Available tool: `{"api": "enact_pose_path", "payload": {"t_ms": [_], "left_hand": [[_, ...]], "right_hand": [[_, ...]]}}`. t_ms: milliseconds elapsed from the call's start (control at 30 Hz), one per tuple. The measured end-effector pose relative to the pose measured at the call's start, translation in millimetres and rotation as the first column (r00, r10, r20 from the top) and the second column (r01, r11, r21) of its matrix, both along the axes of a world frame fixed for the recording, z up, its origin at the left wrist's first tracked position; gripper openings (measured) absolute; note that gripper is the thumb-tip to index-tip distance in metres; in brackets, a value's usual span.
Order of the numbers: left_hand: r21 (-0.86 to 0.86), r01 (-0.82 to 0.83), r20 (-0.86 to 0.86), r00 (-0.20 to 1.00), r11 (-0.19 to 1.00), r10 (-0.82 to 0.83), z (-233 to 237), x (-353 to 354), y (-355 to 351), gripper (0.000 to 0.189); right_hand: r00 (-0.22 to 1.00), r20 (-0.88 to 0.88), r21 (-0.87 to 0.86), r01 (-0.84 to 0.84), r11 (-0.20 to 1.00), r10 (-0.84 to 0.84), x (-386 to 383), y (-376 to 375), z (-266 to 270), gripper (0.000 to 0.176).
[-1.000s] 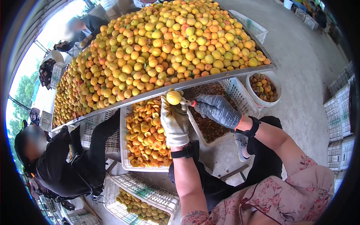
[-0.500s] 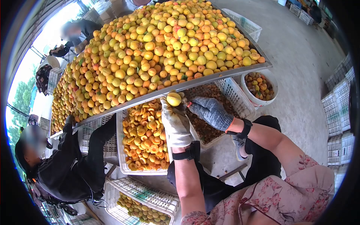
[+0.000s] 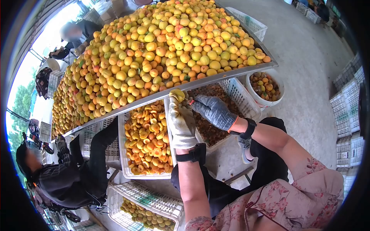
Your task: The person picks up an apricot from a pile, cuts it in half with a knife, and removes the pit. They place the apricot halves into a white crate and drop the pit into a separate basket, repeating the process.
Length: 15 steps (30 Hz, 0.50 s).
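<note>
My left hand (image 3: 182, 125), in a stained white glove, is closed around a yellow apricot (image 3: 177, 95) just below the metal rim of the sorting table (image 3: 154, 97). My right hand (image 3: 214, 111), in a grey knit glove, grips a small red-handled tool (image 3: 191, 101); its thin end points at the apricot, and most of it is hidden by the fingers. Beneath my left hand, to its left, is a white crate (image 3: 124, 154) of halved apricots (image 3: 150, 142). Below my right hand stands another crate (image 3: 246, 101) holding brown pits (image 3: 216, 92).
Whole apricots (image 3: 154, 50) are heaped on the table. A white bucket (image 3: 266, 103) of darker fruit stands right of it. A co-worker in black (image 3: 71, 177) sits at left, another person (image 3: 83, 32) farther back. A crate (image 3: 144, 200) with apricots sits below; stacked crates (image 3: 348, 115) line the right.
The apricot has tilted and sunk lower in my left hand's fingers, the tool staying close to it. The co-worker at left has drawn an arm back from the table's edge.
</note>
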<state>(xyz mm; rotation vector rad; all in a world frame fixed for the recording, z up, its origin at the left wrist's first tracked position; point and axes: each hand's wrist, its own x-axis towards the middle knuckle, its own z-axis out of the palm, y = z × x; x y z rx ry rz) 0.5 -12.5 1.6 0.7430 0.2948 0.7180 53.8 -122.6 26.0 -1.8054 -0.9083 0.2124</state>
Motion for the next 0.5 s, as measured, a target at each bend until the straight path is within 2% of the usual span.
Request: {"api": "enact_pose_path", "payload": {"t_ms": [100,133,200,233,267,333,400,467,500], "left_hand": [[0.211,-0.045,0.197,0.98,0.977,0.003,8.3,3.8,-0.5,0.037],[0.204,-0.044,0.19,0.982,0.978,0.004,6.7,2.0,-4.8,0.037],[-0.094,0.051,0.211,0.977,0.994,-0.03,11.8,-1.2,-12.8,0.04],[-0.188,0.032,0.133,0.991,0.982,-0.007,14.6,-2.7,-12.2,0.043],[-0.189,0.03,0.135,0.991,0.981,-0.004,9.3,-4.5,-7.1,0.043],[-0.053,-0.004,-0.103,0.995,0.999,-0.001,9.1,-6.9,2.2,0.043],[-0.049,-0.068,-0.081,0.995,0.996,0.064,8.9,-6.4,-1.2,0.039],[0.24,-0.054,0.031,0.998,0.969,0.048,8.3,-7.9,-1.3,0.039],[0.237,-0.051,0.027,0.999,0.97,0.046,6.8,-7.4,-4.2,0.039]], "right_hand": [[0.998,-0.065,-0.007,-0.005,1.0,0.004,-2.0,2.3,-0.6,0.034],[0.997,-0.071,-0.014,-0.005,1.0,0.004,-4.0,3.5,-8.4,0.034],[0.985,0.163,0.102,0.038,0.994,-0.055,-7.1,10.4,-22.9,0.035],[0.988,0.141,0.111,0.041,0.993,-0.056,-8.7,10.5,-24.2,0.036],[0.988,0.143,0.11,0.038,0.993,-0.054,-8.2,9.9,-24.0,0.036],[0.999,0.03,0.069,0.026,0.997,-0.028,-4.9,6.8,-19.6,0.035],[1.0,-0.008,0.077,0.014,0.997,-0.014,-1.4,4.7,-16.3,0.033],[0.983,-0.181,0.032,-0.032,0.999,0.038,-1.7,3.9,-11.0,0.032],[0.982,-0.185,0.029,-0.03,0.999,0.035,-3.2,3.1,-12.1,0.032]]}}
